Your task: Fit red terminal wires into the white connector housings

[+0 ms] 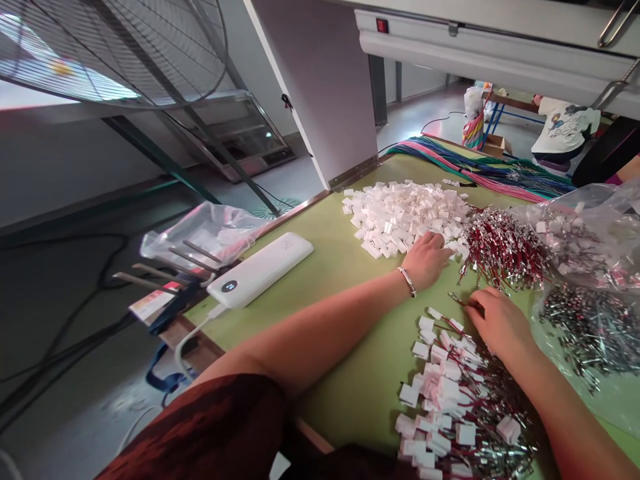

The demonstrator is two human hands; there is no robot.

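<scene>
My left hand (427, 259), with a bracelet at the wrist, reaches to the near edge of a pile of white plastic connectors (395, 213); its fingertips are among the pieces, and any piece in them is hidden. Right of it, my right hand (495, 317) pinches a short wire with a metal terminal (455, 298) between thumb and finger. Beyond that hand is a heap of dark red wires with metal terminals (503, 250). Below my hands, many wires with white connectors fitted (440, 393) lie near the front edge.
A white power bank (263, 268) with a cable lies on the green table (335, 233). Clear bags of parts (590, 247) are at the right. Long coloured wires (480, 170) cross the back. A fan (115, 47) stands upper left; a person (565, 130) is in the background.
</scene>
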